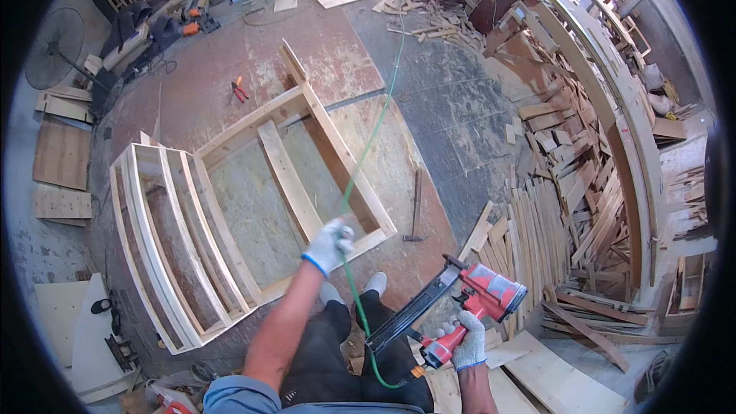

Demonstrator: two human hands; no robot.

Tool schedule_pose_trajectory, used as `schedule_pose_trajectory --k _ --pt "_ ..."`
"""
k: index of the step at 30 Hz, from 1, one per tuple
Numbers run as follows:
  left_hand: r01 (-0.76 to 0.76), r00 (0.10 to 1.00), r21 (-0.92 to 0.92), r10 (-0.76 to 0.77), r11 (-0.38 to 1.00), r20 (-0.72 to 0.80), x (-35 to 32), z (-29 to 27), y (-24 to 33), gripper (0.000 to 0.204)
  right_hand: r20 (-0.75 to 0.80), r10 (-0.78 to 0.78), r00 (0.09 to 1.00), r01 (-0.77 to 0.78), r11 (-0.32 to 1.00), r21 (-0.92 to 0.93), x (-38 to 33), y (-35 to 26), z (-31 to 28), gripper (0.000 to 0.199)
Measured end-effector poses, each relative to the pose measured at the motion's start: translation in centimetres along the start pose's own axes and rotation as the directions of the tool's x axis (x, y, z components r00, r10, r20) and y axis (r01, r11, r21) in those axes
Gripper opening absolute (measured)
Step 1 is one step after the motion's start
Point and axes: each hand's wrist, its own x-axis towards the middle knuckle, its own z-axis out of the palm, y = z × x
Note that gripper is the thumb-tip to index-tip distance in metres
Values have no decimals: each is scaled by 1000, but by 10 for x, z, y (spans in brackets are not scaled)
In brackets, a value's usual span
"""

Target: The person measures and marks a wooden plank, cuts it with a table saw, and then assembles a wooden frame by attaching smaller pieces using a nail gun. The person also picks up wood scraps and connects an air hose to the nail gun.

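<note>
My right hand (469, 341), in a whitish work glove, is wrapped round the grip of a red and black nail gun (491, 291). Its long black magazine slants down to the left across my legs. A green air hose (373, 138) runs from the far floor to the gun's handle. My left hand (330, 247), in a white glove with a blue cuff, is closed on this hose, fingertips slightly blurred. Beneath that hand lies the near edge of a wooden frame (353, 161), with a plank (287, 176) across its inside and curved slats (172, 207) at its left end.
A hammer (416, 207) lies right of the frame, and red-handled pliers (240, 90) beyond it. Offcuts and strips (537, 222) are heaped on the right. Boards (563, 376) lie at the near right. A standing fan (55, 50) and leaning panels (61, 153) line the left wall.
</note>
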Motion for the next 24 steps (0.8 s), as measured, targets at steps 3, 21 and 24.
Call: schedule_pose_trajectory --k 3,21,24 --pt "-282 954 108 267 953 134 -67 9 58 24 7 39 999 -40 970 239 6 -1 -32 19" --pt "-448 610 65 358 892 -707 -397 -294 -16 32 -61 26 998 -23 998 54 -39 98 -62 15" --pt "-498 619 96 431 862 -656 -388 -263 23 33 -7 20 1000 -21 995 -93 -26 108 -39 11"
